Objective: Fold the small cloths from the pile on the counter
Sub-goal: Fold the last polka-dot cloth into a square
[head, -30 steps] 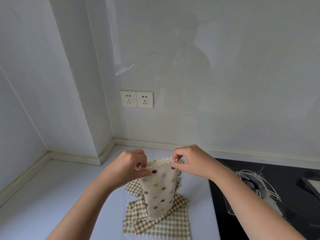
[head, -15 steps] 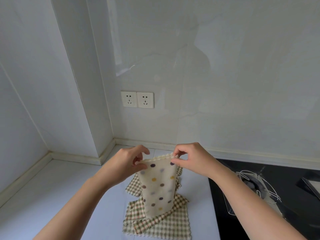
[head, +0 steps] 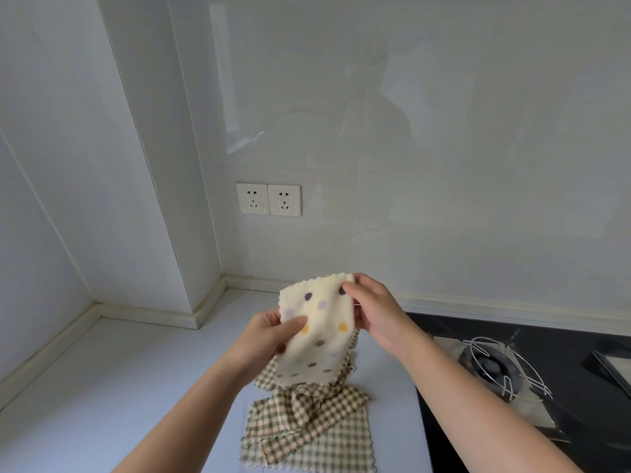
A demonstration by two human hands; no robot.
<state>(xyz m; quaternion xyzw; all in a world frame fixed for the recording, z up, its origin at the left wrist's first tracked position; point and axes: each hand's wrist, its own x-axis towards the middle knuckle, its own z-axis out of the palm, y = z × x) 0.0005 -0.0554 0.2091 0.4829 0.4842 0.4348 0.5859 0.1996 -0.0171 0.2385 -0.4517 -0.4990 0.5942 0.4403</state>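
Note:
A cream cloth with coloured dots [head: 317, 331] is held up in the air, doubled over, above the pile. My left hand [head: 269, 339] grips its left side about halfway down, thumb on the front. My right hand [head: 374, 310] pinches its upper right corner. Below it, a pile of checked brown and green cloths [head: 307, 435] lies rumpled on the white counter [head: 119, 387]; the dotted cloth's lower edge hangs just over the pile's top.
A black glass hob [head: 563, 387] with a wire pan support [head: 505, 367] lies at the right, close to the pile. Two wall sockets [head: 268, 199] sit on the back wall. A wall column juts out at the left corner.
My left hand has slid from the cloth's top edge down to its left side. The cloth now hangs shorter and tilted, with its top edge raised toward the right.

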